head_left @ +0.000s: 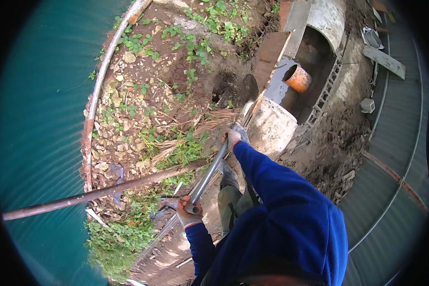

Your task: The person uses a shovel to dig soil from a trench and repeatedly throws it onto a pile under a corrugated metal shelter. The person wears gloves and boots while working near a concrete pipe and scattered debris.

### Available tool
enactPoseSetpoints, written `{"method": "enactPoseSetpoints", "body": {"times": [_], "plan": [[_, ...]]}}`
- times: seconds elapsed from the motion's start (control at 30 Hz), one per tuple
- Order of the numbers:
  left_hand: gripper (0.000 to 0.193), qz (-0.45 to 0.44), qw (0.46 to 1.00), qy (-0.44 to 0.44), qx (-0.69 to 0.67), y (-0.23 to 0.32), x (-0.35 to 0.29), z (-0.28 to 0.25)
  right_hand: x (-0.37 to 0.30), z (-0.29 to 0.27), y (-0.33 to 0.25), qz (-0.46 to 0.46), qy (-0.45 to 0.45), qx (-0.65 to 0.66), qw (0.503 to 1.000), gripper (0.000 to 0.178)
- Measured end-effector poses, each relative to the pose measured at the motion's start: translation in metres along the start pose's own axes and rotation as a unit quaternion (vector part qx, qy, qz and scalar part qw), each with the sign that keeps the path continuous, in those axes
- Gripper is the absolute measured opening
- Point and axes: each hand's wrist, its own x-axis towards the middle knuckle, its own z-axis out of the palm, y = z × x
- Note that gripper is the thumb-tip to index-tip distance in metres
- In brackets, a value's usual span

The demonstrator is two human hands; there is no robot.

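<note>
A royal-blue long-sleeved fleece garment [291,224] worn by the person occupies the foreground nearest the camera, its two sleeves extending toward the work. The hands are set well apart on a long-handled shovel with a grey tubular shaft [211,170], which runs diagonally from the lower left toward the upper right, in front of the body. The left hand [189,213], in a light-coloured work glove, is wrapped around the shaft just beside its hollow, open end. The right hand [232,137], likewise gloved, is closed around the shaft farther toward the blade. The dark, rounded metal shovel blade [249,88] is positioned beside a dark hollow in the brown soil [224,86]; whether it touches the ground cannot be determined. Below the right arm, olive-green trousers [227,209] and a grey boot [229,177] are partly visible. To the right of the blade, a tilted orange cylindrical container [300,79] rests in a water-holding pit [276,88], bordered by a pale, curved concrete piece [273,127] and a row of perforated blocks [328,88]. To the left, a long brown wooden pole [105,193] crosses stony ground with green leafy plants [121,243]. A teal corrugated sheet [43,124] bounds the left side; a grey-green corrugated sheet [391,148] bounds the right.
</note>
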Motion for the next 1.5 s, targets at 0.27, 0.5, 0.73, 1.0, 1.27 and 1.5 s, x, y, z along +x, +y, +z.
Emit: {"method": "enactPoseSetpoints", "body": {"times": [0.27,0.5,0.73,1.0,1.27,1.5], "plan": [[0.031,-0.001,1.000,0.013,0.018,-0.023,-0.047,-0.075,-0.034,-0.055,0.024,0.037,-0.044,-0.011,0.998,0.023],[0.017,0.100,0.987,-0.125,0.020,-0.004,-0.084,-0.112,-0.096,-0.084,0.060,0.074,-0.042,-0.020,0.996,0.017],[0.012,0.127,0.934,-0.287,0.172,0.072,-0.081,-0.126,-0.122,-0.128,0.131,0.023,-0.049,0.117,0.992,0.020],[0.011,-0.033,0.890,-0.386,0.240,0.099,-0.049,-0.140,-0.154,-0.253,0.208,-0.022,0.049,0.288,0.956,0.017],[0.012,-0.177,0.768,-0.511,0.342,0.041,-0.085,-0.089,-0.166,-0.356,0.251,-0.127,0.133,0.536,0.824,0.014],[0.013,-0.144,0.641,-0.616,0.434,-0.047,-0.219,-0.112,-0.222,-0.457,0.279,-0.237,0.074,0.674,0.696,0.010]]}}
